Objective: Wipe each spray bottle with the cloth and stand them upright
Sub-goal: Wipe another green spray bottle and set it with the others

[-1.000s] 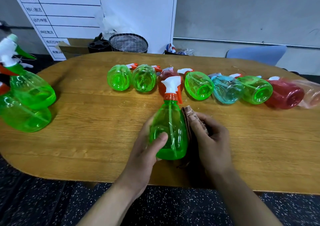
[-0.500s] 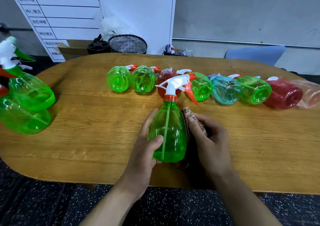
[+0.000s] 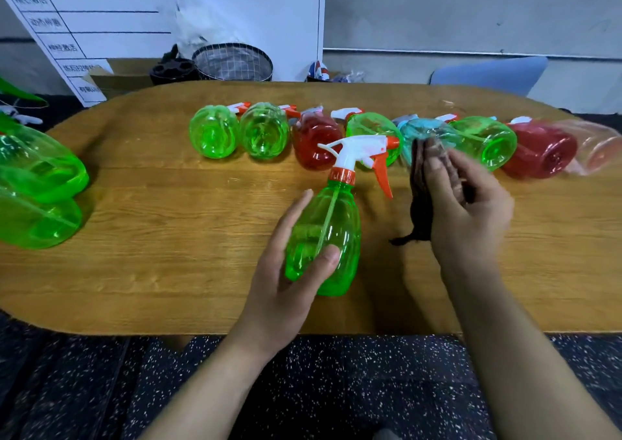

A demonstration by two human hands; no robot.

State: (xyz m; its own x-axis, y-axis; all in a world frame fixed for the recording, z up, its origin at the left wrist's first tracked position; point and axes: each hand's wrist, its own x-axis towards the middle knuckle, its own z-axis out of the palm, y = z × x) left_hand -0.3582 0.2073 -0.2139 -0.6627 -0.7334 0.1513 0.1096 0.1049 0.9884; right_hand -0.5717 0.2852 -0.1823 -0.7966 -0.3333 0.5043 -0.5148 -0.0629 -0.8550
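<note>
Head-worn view, forward and downward

wall (image 3: 471, 8): grey | floor (image 3: 336, 389): dark (white-speckled) | table (image 3: 168, 237): wooden, oval | chair (image 3: 488, 74): blue, behind table

Both bare forearms reach up into the view from the 6 o'clock edge, the left from about 7 o'clock, the right from about 5 o'clock. The left hand (image 3: 286, 271) grips the green spray bottle (image 3: 324, 237) low on its body: the thumb (image 3: 324, 257) lies across the near face, the fingers run straight up the far left side toward 12 o'clock. The right hand (image 3: 471, 210) is raised at 2 o'clock from the left one, apart from the bottle, its back turned to the camera, fingers (image 3: 437, 170) curled round a dark cloth (image 3: 420, 210) that hangs down from the grip; the fingertips are blurred.
</note>
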